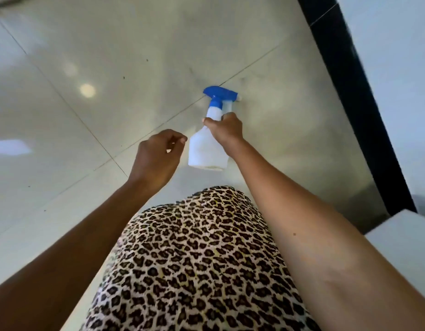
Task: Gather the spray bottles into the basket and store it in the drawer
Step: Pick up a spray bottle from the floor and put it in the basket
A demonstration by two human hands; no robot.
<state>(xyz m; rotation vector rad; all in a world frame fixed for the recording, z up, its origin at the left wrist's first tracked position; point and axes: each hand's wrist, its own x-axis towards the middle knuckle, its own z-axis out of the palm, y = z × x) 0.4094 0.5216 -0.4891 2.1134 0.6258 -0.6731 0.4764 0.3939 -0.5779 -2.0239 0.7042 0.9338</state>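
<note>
On the left of the view there is only pale, glossy tiled floor (63, 56), crossed by thin grout lines and carrying the reflections of ceiling lights. No basket and no other bottle lie on it.

Moving inward, the left hand (156, 156) hangs above the floor just beside the bottle without touching it. Its fingers are loosely curled, with the thumb close to the forefinger, and nothing can be seen inside them.

Next to it is the one task thing in view, a white spray bottle (204, 149) with a blue trigger head (220, 93). It is held in the air over the tiles, tilted so that the head points away from the person and the base comes back toward the body.

The right hand (227, 129) holds it by the neck just below the trigger, with fingers and thumb wrapped round.

Below both arms, a leopard-print garment (194, 259) fills the lower middle.

Further right, a black strip (350, 91) runs diagonally along the edge of the floor. A white corner (402, 237) of some furniture juts in at the lower right, and whether it belongs to the drawer unit cannot be told.

As for progress, one bottle is in hand but not yet placed. The basket and the drawer are both out of view, so how many bottles are already gathered cannot be judged. This looks like the carrying part of the gathering stage. What is left is to put this bottle in the basket, collect any others, and set the basket in the drawer.
</note>
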